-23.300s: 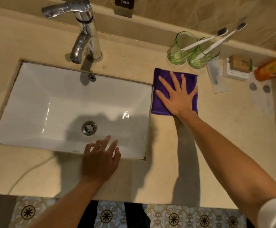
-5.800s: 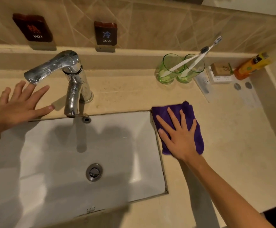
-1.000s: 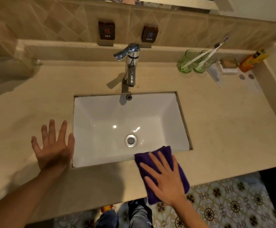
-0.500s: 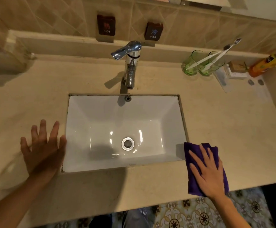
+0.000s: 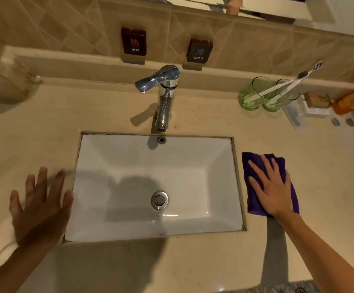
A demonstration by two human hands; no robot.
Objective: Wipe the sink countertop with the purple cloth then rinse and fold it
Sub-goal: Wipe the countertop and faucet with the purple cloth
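While the beige countertop [image 5: 112, 263] framed the white rectangular sink [image 5: 129, 166], the left hand [image 5: 40, 210] lay flat, fingers spread wide, just beside the basin's left edge. Right of the basin, the right hand [image 5: 272, 187] pressed flat, fingers straight, on the folded purple cloth [image 5: 251, 160].
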